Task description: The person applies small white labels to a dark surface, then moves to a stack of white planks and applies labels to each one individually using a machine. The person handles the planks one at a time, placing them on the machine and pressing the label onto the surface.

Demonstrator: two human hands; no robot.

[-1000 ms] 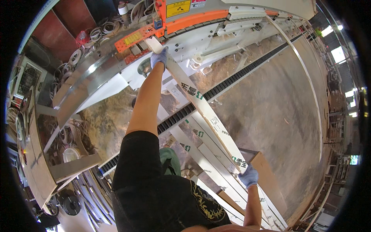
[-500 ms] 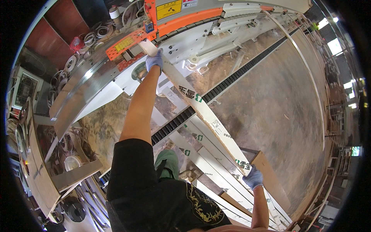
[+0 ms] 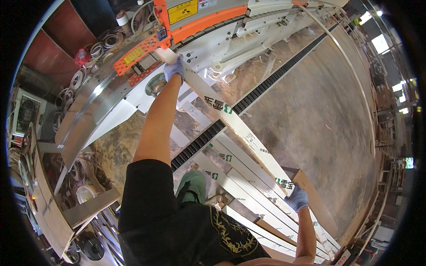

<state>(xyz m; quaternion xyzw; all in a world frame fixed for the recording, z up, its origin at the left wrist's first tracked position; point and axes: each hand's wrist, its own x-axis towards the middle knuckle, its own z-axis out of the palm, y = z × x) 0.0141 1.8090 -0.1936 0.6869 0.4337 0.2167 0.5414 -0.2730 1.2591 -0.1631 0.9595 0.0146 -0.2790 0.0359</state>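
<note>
I hold a long white board strip with green markings at both ends. My left hand, in a blue-grey glove, grips its far end against the orange and white machine. My right hand, also gloved, grips the near end above a stack of similar white strips. The strip runs diagonally over a black toothed track.
Rolls of edge tape lie at the upper left beside the machine. A curved metal guide rail runs down the left. A brown board lies by my right hand. Dusty concrete floor spreads to the right.
My left hand has pushed the strip's far end further up against the machine, and the view has shifted with it. My right hand keeps its hold on the near end.
</note>
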